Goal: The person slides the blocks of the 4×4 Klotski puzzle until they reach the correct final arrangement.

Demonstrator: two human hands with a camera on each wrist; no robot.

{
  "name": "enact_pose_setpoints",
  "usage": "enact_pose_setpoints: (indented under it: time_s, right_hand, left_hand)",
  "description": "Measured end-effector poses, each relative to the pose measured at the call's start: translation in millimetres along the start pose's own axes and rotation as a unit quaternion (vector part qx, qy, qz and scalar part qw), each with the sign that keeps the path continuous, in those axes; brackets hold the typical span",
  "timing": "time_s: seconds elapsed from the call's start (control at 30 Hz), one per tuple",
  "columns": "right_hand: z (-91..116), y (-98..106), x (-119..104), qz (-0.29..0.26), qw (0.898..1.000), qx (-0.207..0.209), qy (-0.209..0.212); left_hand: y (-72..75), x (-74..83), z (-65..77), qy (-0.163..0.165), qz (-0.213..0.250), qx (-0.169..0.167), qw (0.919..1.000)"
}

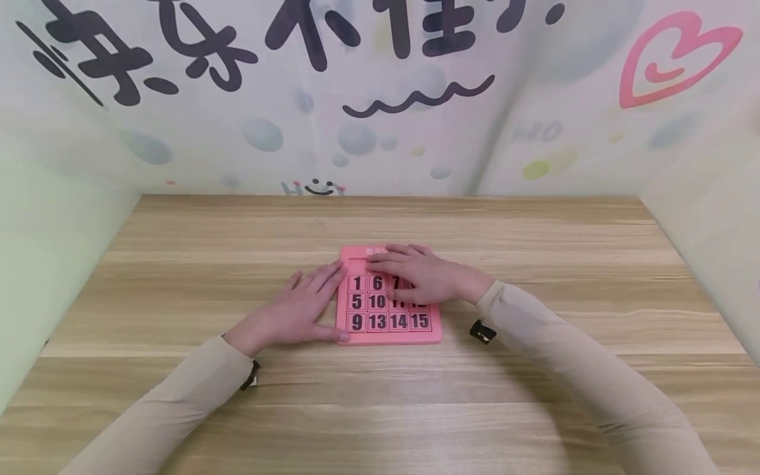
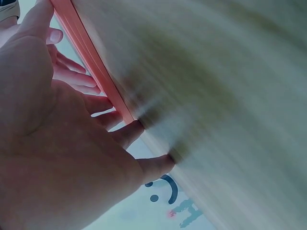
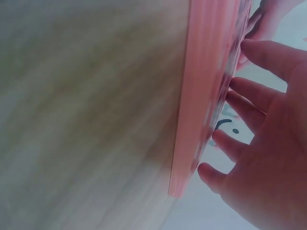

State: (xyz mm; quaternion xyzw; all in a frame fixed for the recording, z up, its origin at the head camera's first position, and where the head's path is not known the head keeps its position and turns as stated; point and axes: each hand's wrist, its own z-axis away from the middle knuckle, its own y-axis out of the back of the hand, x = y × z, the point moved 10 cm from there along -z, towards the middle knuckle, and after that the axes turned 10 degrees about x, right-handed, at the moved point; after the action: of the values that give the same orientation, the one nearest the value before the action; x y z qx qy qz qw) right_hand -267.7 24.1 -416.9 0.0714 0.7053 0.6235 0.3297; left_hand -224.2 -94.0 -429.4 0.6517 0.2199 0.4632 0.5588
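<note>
A pink sliding number puzzle [image 1: 392, 338] lies flat on the wooden table, with black numbers on its square tiles. At its upper left, one slot shows no tile. My left hand [image 1: 297, 310] rests against the puzzle's left edge, its thumb at the near left corner and its straight fingers along the side. Over the upper right part spreads my right hand [image 1: 436, 274], its fingertips touching the tiles. That hand hides much of the top row and part of the rows below. In the right wrist view, its slightly bent fingers [image 3: 259, 96] meet the puzzle's face.
The wood-grain table [image 1: 237, 231] runs back to a white wall covering [image 1: 208, 152] with dark lettering and coloured dots. Pale side panels stand left and right. A black wrist device [image 1: 483, 331] shows beneath the right sleeve, another [image 1: 251, 376] beneath the left.
</note>
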Motion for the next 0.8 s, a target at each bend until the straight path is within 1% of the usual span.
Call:
enact_pose_setpoints:
  time_s: [0.27,0.4,0.5,0.6,0.8]
  right_hand:
    - [1.9,1.0,-3.5,0.010,1.000,0.016,0.004]
    - [2.7,2.3,-12.4,0.005,0.999,0.026,0.026]
    - [2.7,1.0,-19.2,0.005,0.999,0.021,0.039]
    - [2.8,-0.7,-22.8,0.007,0.999,0.014,0.039]
    - [5.4,-5.0,-28.1,0.032,0.998,0.005,0.046]
  left_hand:
    - [0.0,0.2,0.6,-0.002,-0.002,-0.001,1.0000]
    - [0.3,0.3,1.0,-0.004,0.000,0.000,1.0000]
    - [-0.1,-0.2,1.2,-0.004,0.002,0.000,1.0000]
    - [-0.5,-0.7,1.0,-0.004,0.002,0.001,1.0000]
    - [0.6,0.1,0.4,-0.009,0.003,0.005,0.9999]
